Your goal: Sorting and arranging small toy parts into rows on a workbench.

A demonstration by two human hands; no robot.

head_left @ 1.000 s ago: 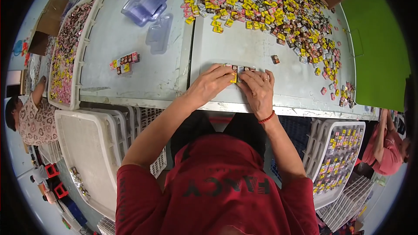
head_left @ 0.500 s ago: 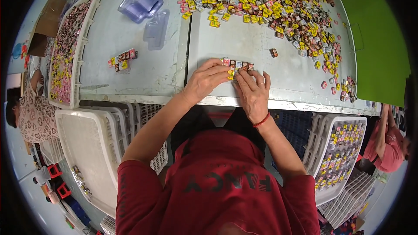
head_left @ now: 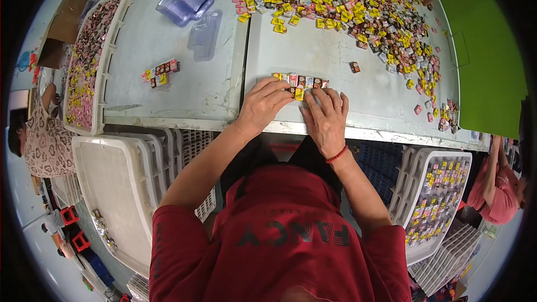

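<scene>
A short double row of small square wrapped pieces (head_left: pixel 301 81), in brown, pink, yellow and white, lies near the table's front edge. My left hand (head_left: pixel 260 107) is bent over its left end, fingers close together and gripping it. At its right part, my right hand (head_left: pixel 326 116) presses the near side with its fingertips, thumb tucked below. Fingers hide part of the row, and whether a clear tray lies under it I cannot tell. Left of my hands sits another small group of pieces (head_left: pixel 161 72).
A large heap of loose pieces (head_left: pixel 335 5) spreads across the far right, beside a green panel (head_left: pixel 481 56). Clear plastic trays (head_left: pixel 187 0) lie at the far left. A white crate of pieces (head_left: pixel 103 92) stands left. White racks (head_left: pixel 112 190) flank me below; people work at both sides.
Both hands stay at the row. My left fingers have drawn back slightly, uncovering a yellow piece at its left end. The whole view has shifted a little.
</scene>
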